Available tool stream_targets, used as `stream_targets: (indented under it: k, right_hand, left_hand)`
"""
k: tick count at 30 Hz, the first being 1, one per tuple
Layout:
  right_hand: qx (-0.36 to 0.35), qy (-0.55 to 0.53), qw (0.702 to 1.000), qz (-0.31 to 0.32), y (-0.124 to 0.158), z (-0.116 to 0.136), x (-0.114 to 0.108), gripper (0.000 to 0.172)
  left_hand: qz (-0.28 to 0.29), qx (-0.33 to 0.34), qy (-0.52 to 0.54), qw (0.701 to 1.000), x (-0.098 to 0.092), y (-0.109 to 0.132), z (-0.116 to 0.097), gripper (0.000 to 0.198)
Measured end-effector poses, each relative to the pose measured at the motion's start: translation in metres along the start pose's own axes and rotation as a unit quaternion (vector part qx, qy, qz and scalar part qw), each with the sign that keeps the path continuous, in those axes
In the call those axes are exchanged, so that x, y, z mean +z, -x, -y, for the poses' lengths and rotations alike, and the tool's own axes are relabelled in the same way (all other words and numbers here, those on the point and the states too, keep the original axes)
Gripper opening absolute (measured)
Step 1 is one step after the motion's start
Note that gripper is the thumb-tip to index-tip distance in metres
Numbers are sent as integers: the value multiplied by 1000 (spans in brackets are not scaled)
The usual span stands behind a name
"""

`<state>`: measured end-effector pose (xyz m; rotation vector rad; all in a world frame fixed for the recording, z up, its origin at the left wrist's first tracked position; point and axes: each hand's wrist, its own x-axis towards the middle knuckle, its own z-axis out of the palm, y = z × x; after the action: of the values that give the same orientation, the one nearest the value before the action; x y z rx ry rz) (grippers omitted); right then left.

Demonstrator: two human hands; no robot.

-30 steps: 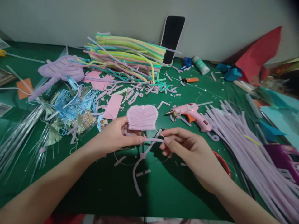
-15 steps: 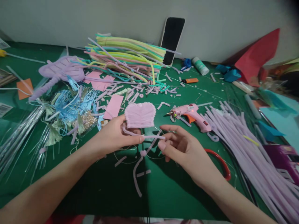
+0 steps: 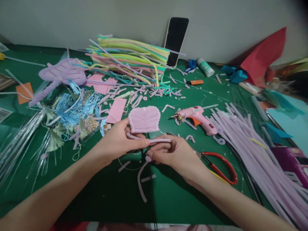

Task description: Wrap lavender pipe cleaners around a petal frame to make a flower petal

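My left hand [image 3: 117,139] is closed, its thumb pressing a short lilac pipe cleaner [image 3: 160,141] that sticks out to the right. Just above the thumb stands a ruffled lilac pipe-cleaner panel [image 3: 144,119] with a notched top, its lower edge by the fingers. My right hand [image 3: 170,152] is close beside, fingers drawn together under the strip's free end; what lies between them is hidden. Its thumb tip is at the small lilac knot [image 3: 148,158] of another pipe cleaner, whose curved tail [image 3: 140,186] extends towards me.
A pink glue gun [image 3: 197,119] and red-handled cutters [image 3: 222,166] lie to the right, beside long lilac pipe cleaners [image 3: 255,160]. Blue tassels [image 3: 72,107] and a lilac wrapped shape [image 3: 64,73] sit left. Behind are a coloured pipe-cleaner bundle [image 3: 132,57] and a leaning phone [image 3: 177,40].
My right hand has moved left, from the strip's end to near my left thumb, and its fingers have closed together. The cutters now show more fully. My left hand has barely moved.
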<state>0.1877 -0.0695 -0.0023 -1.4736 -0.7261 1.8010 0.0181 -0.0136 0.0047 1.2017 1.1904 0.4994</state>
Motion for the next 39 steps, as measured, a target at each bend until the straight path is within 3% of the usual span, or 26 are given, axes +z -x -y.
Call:
stream_targets:
  k: [14,22,28,34,36,39]
  right_hand:
    - [-9,33,999,23,4,-10,-1,34]
    - [-12,37,999,36,7,-4,-8,39]
    - [-93,31,994,-43,10,4,-20,33]
    - [-140,114,979,-95,11,7,-14,24]
    - [-144,115,978,-95,13,9,-12,22]
    - [-117,31,991,-59,14,12,-14,25]
  left_hand:
    - [-12,17,48,999,1,-1,0,59]
    - [-18,26,71,997,-1,0,1,50]
    - [-15,36,60,997,-1,0,-2,42]
    - [-22,25,52,998,1,3,-3,42]
    - [-22,23,47,998,1,3,-3,42]
    - [-22,26,46,998,1,4,-4,40]
